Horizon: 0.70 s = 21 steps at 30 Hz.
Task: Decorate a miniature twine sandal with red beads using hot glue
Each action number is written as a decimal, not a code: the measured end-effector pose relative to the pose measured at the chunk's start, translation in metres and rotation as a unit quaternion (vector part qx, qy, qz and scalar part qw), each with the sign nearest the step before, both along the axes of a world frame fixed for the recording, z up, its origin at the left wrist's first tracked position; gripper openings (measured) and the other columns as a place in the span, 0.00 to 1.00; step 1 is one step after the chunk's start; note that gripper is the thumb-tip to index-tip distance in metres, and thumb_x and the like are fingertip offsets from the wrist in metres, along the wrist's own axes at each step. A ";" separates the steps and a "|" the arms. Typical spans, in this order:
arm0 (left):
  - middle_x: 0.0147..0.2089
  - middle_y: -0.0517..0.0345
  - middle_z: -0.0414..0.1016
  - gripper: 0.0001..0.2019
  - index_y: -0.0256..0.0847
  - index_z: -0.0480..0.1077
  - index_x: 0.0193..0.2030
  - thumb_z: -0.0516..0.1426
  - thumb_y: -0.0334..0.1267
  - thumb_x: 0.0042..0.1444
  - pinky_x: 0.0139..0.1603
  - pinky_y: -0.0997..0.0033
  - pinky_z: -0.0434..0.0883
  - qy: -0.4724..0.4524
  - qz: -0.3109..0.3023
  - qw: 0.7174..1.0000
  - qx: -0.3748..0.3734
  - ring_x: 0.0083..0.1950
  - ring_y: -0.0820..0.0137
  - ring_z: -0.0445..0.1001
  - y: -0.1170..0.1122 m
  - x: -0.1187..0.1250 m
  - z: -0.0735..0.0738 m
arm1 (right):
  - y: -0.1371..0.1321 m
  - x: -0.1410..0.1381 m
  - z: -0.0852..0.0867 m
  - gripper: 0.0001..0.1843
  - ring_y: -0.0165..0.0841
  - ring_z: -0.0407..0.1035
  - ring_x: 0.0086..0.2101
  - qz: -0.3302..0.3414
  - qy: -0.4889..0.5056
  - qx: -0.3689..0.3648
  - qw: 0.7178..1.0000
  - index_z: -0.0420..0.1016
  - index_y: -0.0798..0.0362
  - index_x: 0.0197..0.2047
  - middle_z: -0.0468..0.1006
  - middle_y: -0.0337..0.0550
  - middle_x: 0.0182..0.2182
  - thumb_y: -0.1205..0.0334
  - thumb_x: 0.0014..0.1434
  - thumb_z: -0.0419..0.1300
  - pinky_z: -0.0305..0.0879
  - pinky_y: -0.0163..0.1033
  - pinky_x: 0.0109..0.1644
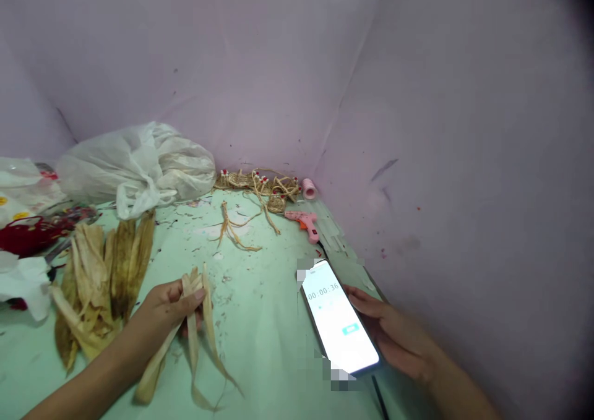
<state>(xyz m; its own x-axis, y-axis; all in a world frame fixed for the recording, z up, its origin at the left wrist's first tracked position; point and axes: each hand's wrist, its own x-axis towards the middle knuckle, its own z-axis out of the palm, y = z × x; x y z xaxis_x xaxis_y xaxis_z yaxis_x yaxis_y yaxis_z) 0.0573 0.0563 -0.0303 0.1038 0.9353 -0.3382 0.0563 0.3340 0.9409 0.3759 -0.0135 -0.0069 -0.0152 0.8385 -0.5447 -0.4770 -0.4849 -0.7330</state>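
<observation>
My left hand (179, 305) is closed, thumb over fingers, around several pale dried husk strips (192, 358). Their long ends hang and curl below it, above the green tabletop. My right hand (394, 333) grips the right edge of a smartphone (341, 324); some of its fingers are hidden behind the phone. The lit screen reads 00:00:36, and blurred blocks cover parts of its border. Beside my left forearm lies a pile of wider dried husks (93, 278), pale and brown.
Against the back wall are a tied plastic bag (139, 166) and braided pieces (260, 185) with red and white bits. A pink spool (309, 189), a pink glue gun (304, 223) and a knotted fibre bundle (232, 228) lie nearby. Red cloth (28, 234) sits at left.
</observation>
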 end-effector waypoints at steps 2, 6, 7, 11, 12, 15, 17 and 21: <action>0.13 0.61 0.67 0.16 0.37 0.68 0.20 0.63 0.49 0.35 0.16 0.79 0.55 -0.009 -0.011 1.000 -0.006 0.15 0.77 0.60 0.000 0.000 0.000 | 0.001 -0.003 0.001 0.13 0.34 0.72 0.35 0.009 -0.015 0.008 1.000 0.73 0.54 0.43 0.79 0.44 0.36 0.66 0.53 0.59 0.64 0.38 0.38; 0.13 0.61 0.67 0.15 0.37 0.69 0.20 0.62 0.48 0.37 0.16 0.79 0.55 -0.023 -0.021 0.999 -0.008 0.15 0.77 0.59 0.000 -0.001 0.002 | 0.004 -0.008 -0.002 0.13 0.37 0.72 0.35 0.041 -0.023 -0.012 0.999 0.74 0.59 0.42 0.79 0.50 0.36 0.65 0.53 0.58 0.64 0.40 0.39; 0.13 0.61 0.67 0.15 0.37 0.69 0.20 0.62 0.47 0.37 0.16 0.79 0.55 -0.026 -0.022 0.999 -0.009 0.15 0.77 0.59 0.000 -0.001 0.002 | 0.004 -0.008 -0.003 0.14 0.38 0.72 0.36 0.049 -0.023 -0.013 0.998 0.74 0.60 0.42 0.79 0.51 0.36 0.64 0.53 0.58 0.64 0.40 0.40; 0.14 0.62 0.68 0.13 0.37 0.67 0.20 0.62 0.45 0.37 0.17 0.80 0.56 -0.025 -0.034 0.999 -0.016 0.15 0.77 0.60 0.002 -0.004 0.000 | 0.001 0.001 -0.002 0.12 0.37 0.73 0.34 0.059 -0.020 -0.003 0.998 0.75 0.58 0.40 0.80 0.48 0.33 0.63 0.51 0.59 0.64 0.40 0.38; 0.14 0.62 0.68 0.13 0.37 0.67 0.20 0.62 0.45 0.37 0.17 0.80 0.56 -0.024 -0.041 0.999 -0.016 0.15 0.77 0.60 0.003 -0.005 -0.002 | -0.001 0.006 0.001 0.12 0.37 0.73 0.32 0.057 -0.025 -0.002 0.998 0.76 0.58 0.39 0.80 0.47 0.31 0.64 0.50 0.60 0.65 0.40 0.37; 0.14 0.62 0.67 0.13 0.37 0.67 0.20 0.62 0.45 0.37 0.17 0.79 0.56 -0.023 -0.056 0.998 -0.014 0.16 0.76 0.60 0.005 -0.007 -0.005 | -0.004 0.023 0.014 0.13 0.38 0.73 0.33 0.022 -0.103 0.014 0.994 0.76 0.56 0.39 0.80 0.47 0.33 0.61 0.48 0.61 0.66 0.40 0.36; 0.14 0.62 0.67 0.14 0.37 0.68 0.20 0.62 0.46 0.38 0.17 0.79 0.56 -0.025 -0.063 0.998 -0.015 0.16 0.77 0.60 0.006 -0.007 -0.006 | -0.004 0.033 0.019 0.14 0.38 0.73 0.35 -0.039 -0.205 0.025 0.978 0.75 0.54 0.39 0.80 0.46 0.35 0.61 0.47 0.61 0.66 0.38 0.36; 0.14 0.63 0.67 0.14 0.38 0.66 0.20 0.62 0.47 0.37 0.17 0.80 0.54 -0.025 -0.041 0.999 -0.015 0.15 0.77 0.58 0.003 -0.005 -0.005 | 0.005 0.041 0.009 0.13 0.36 0.72 0.26 -0.122 -0.358 0.010 0.926 0.72 0.53 0.38 0.80 0.43 0.27 0.64 0.46 0.59 0.65 0.37 0.28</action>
<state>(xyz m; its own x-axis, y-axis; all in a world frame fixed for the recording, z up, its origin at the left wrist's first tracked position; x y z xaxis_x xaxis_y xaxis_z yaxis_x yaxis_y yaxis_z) 0.0519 0.0596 -0.0354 0.1973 0.9127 -0.3579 0.0372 0.3578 0.9330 0.4172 -0.0090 0.0017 0.5348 0.7795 -0.3261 0.0412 -0.4096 -0.9113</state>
